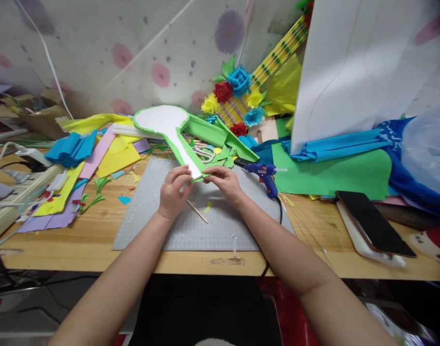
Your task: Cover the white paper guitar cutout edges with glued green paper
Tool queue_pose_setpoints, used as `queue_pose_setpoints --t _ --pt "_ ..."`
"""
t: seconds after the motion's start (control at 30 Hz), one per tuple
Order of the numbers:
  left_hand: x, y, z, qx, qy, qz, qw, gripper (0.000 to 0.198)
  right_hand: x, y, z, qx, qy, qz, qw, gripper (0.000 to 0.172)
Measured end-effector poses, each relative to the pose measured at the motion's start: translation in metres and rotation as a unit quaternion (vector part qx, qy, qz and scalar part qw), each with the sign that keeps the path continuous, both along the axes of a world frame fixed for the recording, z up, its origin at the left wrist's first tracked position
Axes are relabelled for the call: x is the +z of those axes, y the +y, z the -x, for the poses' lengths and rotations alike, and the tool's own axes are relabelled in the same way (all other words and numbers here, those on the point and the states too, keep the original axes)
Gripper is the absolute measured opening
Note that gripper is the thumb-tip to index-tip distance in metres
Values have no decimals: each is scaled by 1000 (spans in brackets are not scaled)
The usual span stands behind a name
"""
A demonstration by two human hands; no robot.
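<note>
Head view: left hand (173, 190) & right hand (224, 182), fingers curled narrow, both pinch near end of white paddle cutout (163, 121) w/ green edging, over grey cutting mat (177, 230) on surface (93, 242). Wooden stick (197, 211) lies on mat; blue glue gun (265, 177) just beside right hand. Cardboard box (43, 117) far left, contents unclear.

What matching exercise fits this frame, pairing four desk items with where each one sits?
Things:
1 glue gun
2 phone
3 wooden stick
4 green-edged cutout

Places:
A lying on the grey mat
B pinched at its near end by the left hand and right hand
C on a white slab, far right
D at the grey mat's right edge

Pairs: 1-D, 2-C, 3-A, 4-B
</note>
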State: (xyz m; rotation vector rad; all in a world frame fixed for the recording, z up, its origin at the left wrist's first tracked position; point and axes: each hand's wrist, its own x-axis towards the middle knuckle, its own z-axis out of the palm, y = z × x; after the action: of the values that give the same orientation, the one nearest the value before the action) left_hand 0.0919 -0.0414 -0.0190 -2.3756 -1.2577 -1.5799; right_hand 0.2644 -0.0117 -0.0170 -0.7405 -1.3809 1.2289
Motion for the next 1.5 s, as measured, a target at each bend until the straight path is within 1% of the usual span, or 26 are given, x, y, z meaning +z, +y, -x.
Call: queue_pose_setpoints --t 0.07,0.17,0.3,0.37,0.43,0.5,0.57,0.7,0.8,0.87,0.93,1.0,1.07,1.13,1.23,1.3,1.4,1.5 --pt "-1 0 -1 -1 -3 7 1000 9 2 -1 1 -6 5 2 1000 17" --pt "-2 1 -2 -19 -14 7 1000 12 0 0 2 -12 5 9 1000 16" --pt "0 1 -5 -37 -50 -21 998 8 -5 4 3 -19 -3 8 1000 15" --pt "1 0 -6 -40 -56 -36 997 5 -6 5 3 -10 -16 -1 1000 16" --pt "1 0 -6 -38 -52 -44 997 5 -7 5 3 13 -24 -15 1000 21" --pt "0 0 -5 -40 -46 -45 997 4 -8 5 4 38 -31 -26 998 30" --pt "-1 0 -5 -46 -42 -40 997 4 -9 5 5 43 -43 -30 998 33" --pt "-2 1 -5 -57 -42 -19 997 4 -9 3 7 0 -66 -8 998 23" --pt "-2 1 -5 -61 -38 -12 997 1 -9 3 7 -9 -75 3 997 21" --pt "-2 0 -6 -50 -25 -6 998 9 -9 3 6 -5 -75 11 997 22" --pt "-2 0 -8 -20 -9 2 1000 18 -11 4 7 -1 -70 20 997 24" --pt "-2 0 -10 15 0 10 1000 17 -13 4 8 3 -64 27 998 24" --pt "-3 1 -12 31 -2 15 999 10 -14 5 8 6 -60 33 998 25" --pt "-4 2 -12 22 -4 10 1000 9 -13 5 8 10 -59 37 998 26" --pt "-6 3 -10 10 -2 -8 1000 8 -11 5 6 34 -67 38 996 28" --pt "-6 3 -8 0 13 -6 1000 8 -9 5 3 44 -68 37 996 29" --pt "-5 3 -6 -37 51 9 998 24 -6 3 -2 39 -49 39 997 33" --pt "-5 4 -4 -52 41 9 998 31 -4 2 -5 55 -25 60 996 39"
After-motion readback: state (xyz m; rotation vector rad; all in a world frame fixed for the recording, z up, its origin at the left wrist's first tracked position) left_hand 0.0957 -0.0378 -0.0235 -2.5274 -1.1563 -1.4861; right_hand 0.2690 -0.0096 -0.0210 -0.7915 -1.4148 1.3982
